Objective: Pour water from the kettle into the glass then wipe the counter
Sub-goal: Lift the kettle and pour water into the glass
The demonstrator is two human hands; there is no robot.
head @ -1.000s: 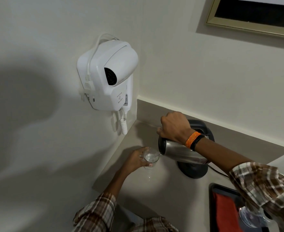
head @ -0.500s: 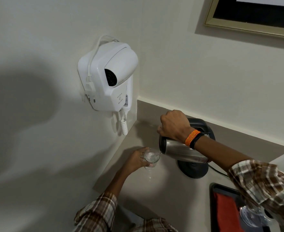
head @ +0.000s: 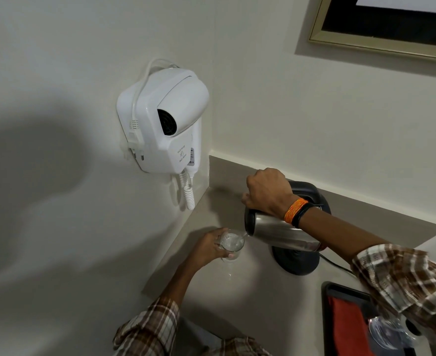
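My right hand (head: 268, 194) grips the handle of a steel kettle (head: 281, 233) with a black lid, tipped to the left above its black base (head: 299, 262). A thin stream of water runs from the spout into a clear glass (head: 232, 244). My left hand (head: 206, 249) holds that glass from the left side, just above the beige counter (head: 250, 299). The glass holds bubbling water. An orange band and a black band sit on my right wrist.
A white wall-mounted hair dryer (head: 165, 119) with a coiled cord hangs left of the counter corner. A black tray (head: 326, 319) at the lower right holds a red cloth (head: 345, 327) and another glass (head: 386, 332). The kettle base's cord (head: 337, 265) runs right. A framed picture (head: 381, 24) hangs above.
The kettle stays tipped and water keeps running into the glass. Both hands hold nearly the same place; the view has shifted slightly.
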